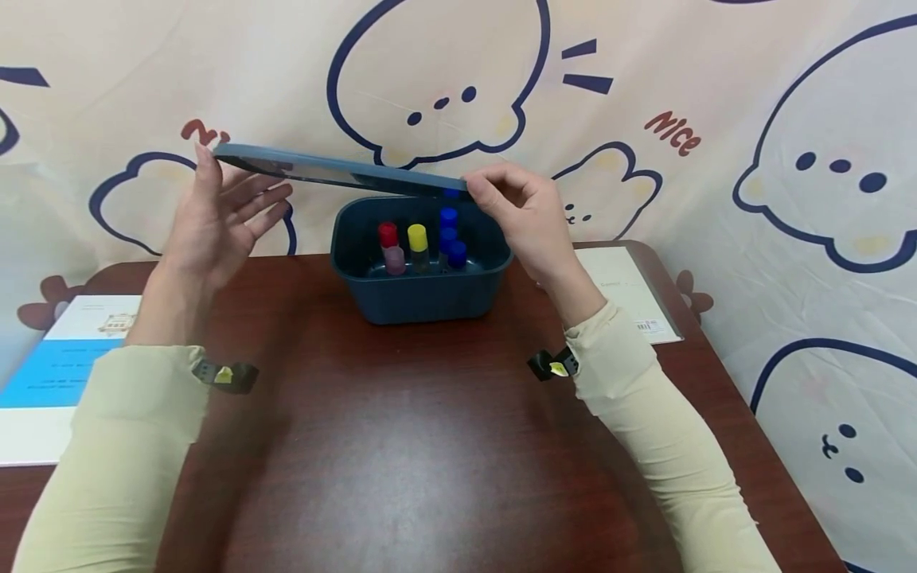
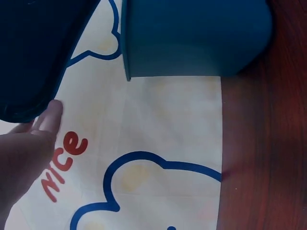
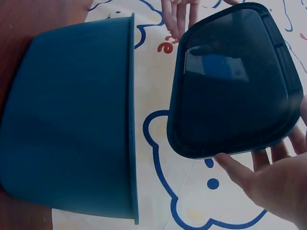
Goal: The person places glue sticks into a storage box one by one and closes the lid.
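A dark teal plastic lid (image 1: 344, 170) is held aloft, slanting down to the right, above a matching open box (image 1: 430, 298). My left hand (image 1: 215, 215) holds the lid's raised left end, thumb at the edge and fingers spread beneath. My right hand (image 1: 526, 215) pinches its lower right end, near the box rim. In the right wrist view, the lid's smooth face (image 3: 230, 91) shows between both hands. Inside the box stand small bottles: one red-capped (image 1: 388, 234), one yellow-capped (image 1: 418, 239), several blue-capped (image 1: 448, 219), and a pale purple piece (image 1: 395, 260).
The box stands at the back of a dark brown table (image 1: 401, 446), close to a printed cloth backdrop (image 1: 286, 79). A blue-and-white booklet (image 1: 64, 374) lies at the left edge. To the right, a pale notebook (image 1: 623, 286) lies behind my right forearm.
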